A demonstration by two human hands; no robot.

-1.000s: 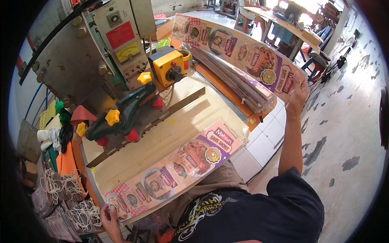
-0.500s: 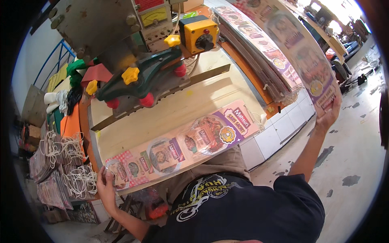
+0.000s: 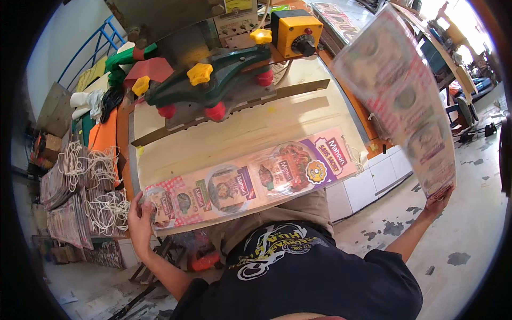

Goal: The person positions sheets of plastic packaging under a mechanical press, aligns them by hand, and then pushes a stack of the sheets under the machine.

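A: Right — printed sheet (image 3: 250, 181) lies flat along the near edge of the table (image 3: 240, 133); left hand (image 3: 140, 218) pinches its left end, fingers closed on the corner.

B: And the second sheet (image 3: 405, 101)?

A: Raised in the air, blurred; right hand (image 3: 440, 197) grips its lower end, fingers closed.

B: Handling?

A: Looks thin, glossy, long, so likely light, floppy and slippery. Best held at both ends. Beyond it stands the green press (image 3: 213, 90) with its yellow control box (image 3: 296, 34); string bundles (image 3: 96, 186) lie left.

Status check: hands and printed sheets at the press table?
Left hand pinning flat printed sheet on table. Right hand holding second printed sheet raised, blurred. Nothing between sheets.
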